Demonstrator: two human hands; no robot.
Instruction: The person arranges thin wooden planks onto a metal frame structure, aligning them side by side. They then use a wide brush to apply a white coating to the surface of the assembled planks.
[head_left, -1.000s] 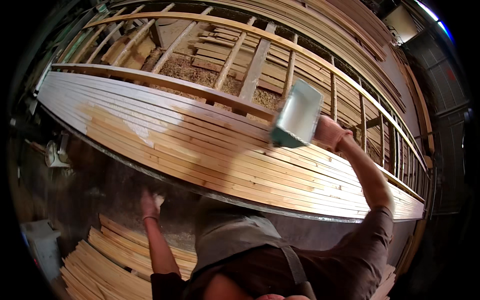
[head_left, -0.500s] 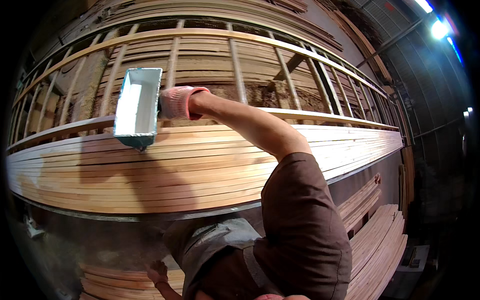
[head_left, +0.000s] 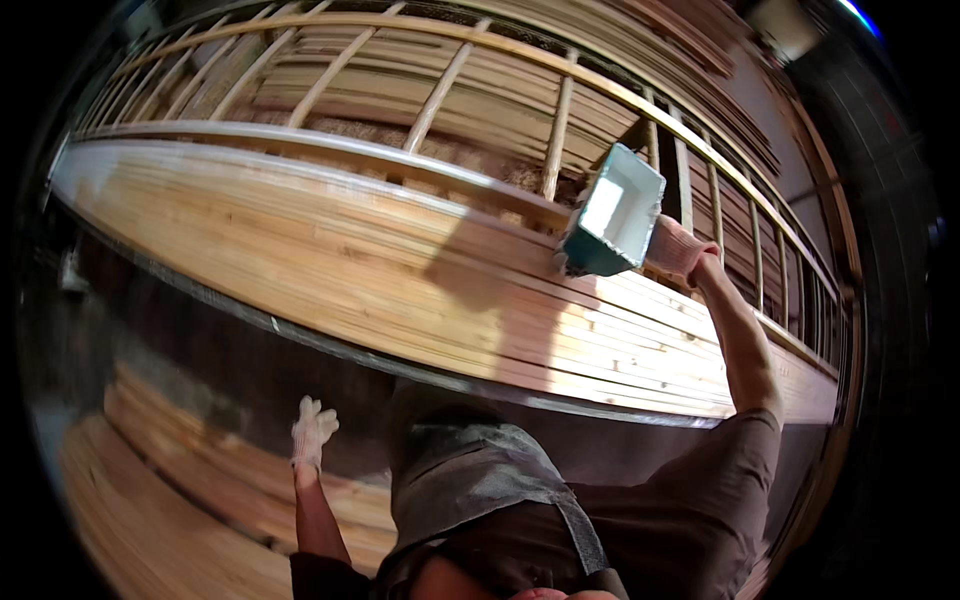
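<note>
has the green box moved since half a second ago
Yes, to the right: judged against the boards, the green box is now nearer their right end.

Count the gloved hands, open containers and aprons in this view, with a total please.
Gloved hands: 2 (left hand, right hand)
Open containers: 1 (teal container, at the right hand)
Aprons: 1 (grey apron)
Total: 4

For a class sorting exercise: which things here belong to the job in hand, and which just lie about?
In the job, likely:
green trough in right hand
pale boards in front

Lying about:
planks beyond slatted frame
stacked boards, lower left
</note>
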